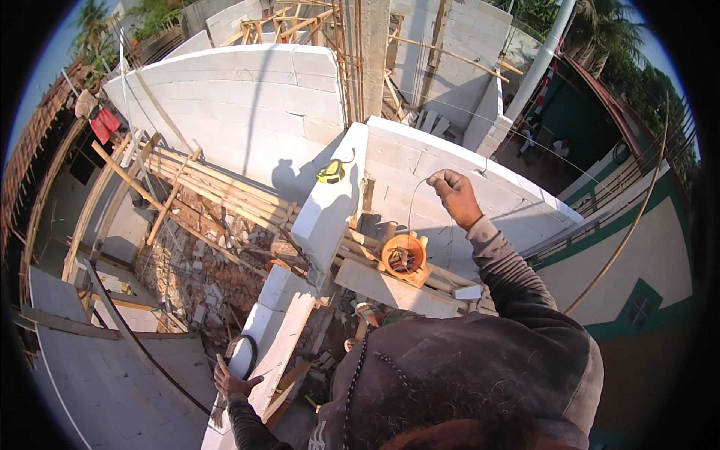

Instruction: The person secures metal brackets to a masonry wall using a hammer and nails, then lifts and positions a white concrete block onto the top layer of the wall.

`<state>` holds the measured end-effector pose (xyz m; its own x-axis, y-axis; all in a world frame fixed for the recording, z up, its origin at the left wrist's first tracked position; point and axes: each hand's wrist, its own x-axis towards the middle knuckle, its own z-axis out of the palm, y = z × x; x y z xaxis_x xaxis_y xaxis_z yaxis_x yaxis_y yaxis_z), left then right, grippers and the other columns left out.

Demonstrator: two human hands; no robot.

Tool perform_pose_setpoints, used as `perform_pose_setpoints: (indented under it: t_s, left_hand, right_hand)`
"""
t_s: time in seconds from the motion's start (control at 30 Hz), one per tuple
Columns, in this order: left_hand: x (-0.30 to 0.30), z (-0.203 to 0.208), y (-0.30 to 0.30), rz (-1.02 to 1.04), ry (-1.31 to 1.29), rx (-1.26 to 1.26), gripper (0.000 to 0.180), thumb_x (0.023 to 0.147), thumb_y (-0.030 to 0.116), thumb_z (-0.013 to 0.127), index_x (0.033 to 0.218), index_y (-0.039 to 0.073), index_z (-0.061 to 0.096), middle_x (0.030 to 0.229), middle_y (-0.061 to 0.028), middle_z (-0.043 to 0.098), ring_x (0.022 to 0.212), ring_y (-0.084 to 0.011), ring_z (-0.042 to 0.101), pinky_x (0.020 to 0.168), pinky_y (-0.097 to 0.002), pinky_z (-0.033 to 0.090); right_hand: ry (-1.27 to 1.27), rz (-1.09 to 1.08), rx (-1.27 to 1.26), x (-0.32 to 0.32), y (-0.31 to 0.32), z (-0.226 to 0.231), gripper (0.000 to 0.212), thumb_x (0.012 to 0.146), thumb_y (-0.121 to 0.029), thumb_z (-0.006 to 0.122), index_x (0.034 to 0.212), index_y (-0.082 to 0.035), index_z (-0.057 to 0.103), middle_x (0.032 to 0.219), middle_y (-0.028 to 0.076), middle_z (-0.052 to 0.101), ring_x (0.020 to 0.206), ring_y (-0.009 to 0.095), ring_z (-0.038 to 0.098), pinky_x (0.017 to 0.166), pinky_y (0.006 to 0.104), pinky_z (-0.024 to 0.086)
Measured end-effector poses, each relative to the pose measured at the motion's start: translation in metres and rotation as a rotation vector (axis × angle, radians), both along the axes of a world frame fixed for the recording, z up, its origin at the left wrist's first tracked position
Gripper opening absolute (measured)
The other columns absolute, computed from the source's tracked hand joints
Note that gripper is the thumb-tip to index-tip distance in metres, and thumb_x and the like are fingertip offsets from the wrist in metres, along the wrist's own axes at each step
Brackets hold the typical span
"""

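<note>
My right hand is raised over the low white block wall, fingers pinched on a thin curved wire that seems to be the handle of the orange bucket. That bucket, below the hand, holds small dark pieces I cannot make out. Lower left, my left hand lies with fingers spread against the narrow top of a white block wall. Just beyond its fingers is a round thing with a black rim, partly hidden. A yellow tape measure sits on top of the middle wall section.
Bamboo poles form scaffolding on the left; rubble lies beneath. A board rests beside the bucket. A concrete column with reinforcing bars rises ahead. A person in red shorts stands far left; other people sit under the right-hand roof.
</note>
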<state>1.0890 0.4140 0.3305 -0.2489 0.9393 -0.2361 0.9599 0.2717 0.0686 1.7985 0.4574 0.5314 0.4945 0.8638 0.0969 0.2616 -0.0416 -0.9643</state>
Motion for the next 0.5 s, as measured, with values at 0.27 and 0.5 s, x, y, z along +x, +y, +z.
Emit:
perform_pose_setpoints:
  t_s: [0.27,0.5]
  left_hand:
    - [0.005,0.000,-0.004,-0.001,-0.016,0.074,0.158,0.033,0.053,0.100,0.163,0.023,0.016,0.158,-0.0175,0.035,0.145,-0.0383,0.033,0.118,-0.0559,0.029]
    - [-0.018,-0.017,0.002,-0.003,0.045,-0.009,0.137,0.043,0.043,0.098,0.157,0.019,0.027,0.145,-0.0119,0.048,0.135,-0.0359,0.045,0.111,-0.0558,0.038]
  right_hand:
    - [-0.023,0.021,0.002,-0.006,0.001,-0.001,0.016,0.099,-0.013,0.063,0.091,0.000,0.067,0.075,-0.006,0.056,0.067,0.004,0.043,0.059,0.0233,0.037]
    - [0.032,0.034,-0.026,-0.007,0.002,-0.009,0.016,0.100,-0.012,0.061,0.093,0.000,0.068,0.075,-0.007,0.055,0.065,0.003,0.042,0.058,0.0222,0.036]
